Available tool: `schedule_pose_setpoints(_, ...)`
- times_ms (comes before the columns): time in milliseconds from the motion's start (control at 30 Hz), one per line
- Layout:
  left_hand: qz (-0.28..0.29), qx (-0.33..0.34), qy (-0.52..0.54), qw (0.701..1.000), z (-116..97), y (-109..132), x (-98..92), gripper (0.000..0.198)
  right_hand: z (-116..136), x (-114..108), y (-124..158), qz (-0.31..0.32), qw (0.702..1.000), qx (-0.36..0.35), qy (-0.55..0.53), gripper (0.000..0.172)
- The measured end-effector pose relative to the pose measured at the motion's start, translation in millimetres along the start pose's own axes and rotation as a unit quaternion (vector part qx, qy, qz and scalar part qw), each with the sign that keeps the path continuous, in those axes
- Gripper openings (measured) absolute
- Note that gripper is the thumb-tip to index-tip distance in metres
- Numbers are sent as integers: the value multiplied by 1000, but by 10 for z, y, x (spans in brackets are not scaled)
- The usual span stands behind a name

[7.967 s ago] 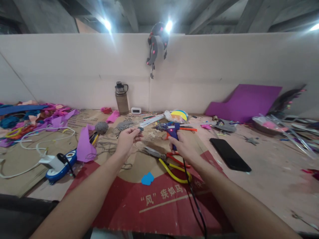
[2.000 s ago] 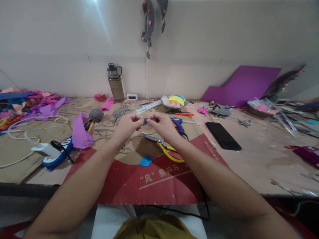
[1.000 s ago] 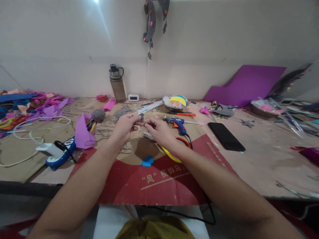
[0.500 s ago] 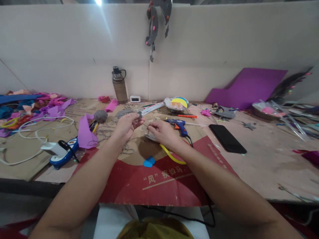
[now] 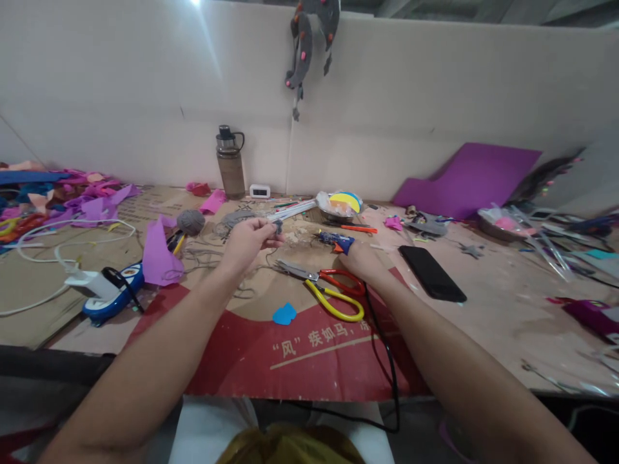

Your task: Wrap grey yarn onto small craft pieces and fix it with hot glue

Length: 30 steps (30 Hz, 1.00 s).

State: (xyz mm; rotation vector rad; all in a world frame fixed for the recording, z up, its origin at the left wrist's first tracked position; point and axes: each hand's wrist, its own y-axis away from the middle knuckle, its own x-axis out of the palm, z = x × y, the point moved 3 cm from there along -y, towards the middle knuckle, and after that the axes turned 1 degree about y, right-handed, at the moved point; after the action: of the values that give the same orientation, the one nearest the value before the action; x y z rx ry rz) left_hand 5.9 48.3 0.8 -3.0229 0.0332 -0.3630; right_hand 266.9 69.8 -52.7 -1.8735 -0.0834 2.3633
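Note:
My left hand (image 5: 247, 241) is raised over the cardboard, its fingertips pinched on a small grey piece (image 5: 278, 225). Off to the right, my right hand (image 5: 358, 259) is closed around the handle of the blue glue gun (image 5: 334, 240), whose black cord (image 5: 382, 348) trails back toward me. Between the two hands lie scissors with yellow and red handles (image 5: 324, 290). A small blue cut-out (image 5: 284, 314) rests on the red-printed cardboard (image 5: 309, 361).
A black phone (image 5: 432, 281) lies right of the glue gun. A ball of grey yarn (image 5: 190, 221), a purple scrap (image 5: 155, 254), a brown bottle (image 5: 229, 162) and a bowl (image 5: 340, 203) stand behind. Felt scraps and white cable crowd the left; a purple sheet (image 5: 467, 178) leans at right.
My right hand left the small grey piece, moved right and closed on the glue gun. My left hand still holds the piece.

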Motion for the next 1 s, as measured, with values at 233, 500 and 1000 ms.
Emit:
schedule_pose_setpoints(233,-8,-11,-4,1000,-8,14,10,10,57,-197,48,-54,979,42,-193,17)
schedule_pose_setpoints(500,-74,-135,144,978,-12,-9,-8,12,478,-317,376,-47,819,-69,-567,26)
schedule_pose_setpoints(1000,-23,-7,19,1000,-35,56,37,11,593,-304,569,-40,863,-160,-478,25)
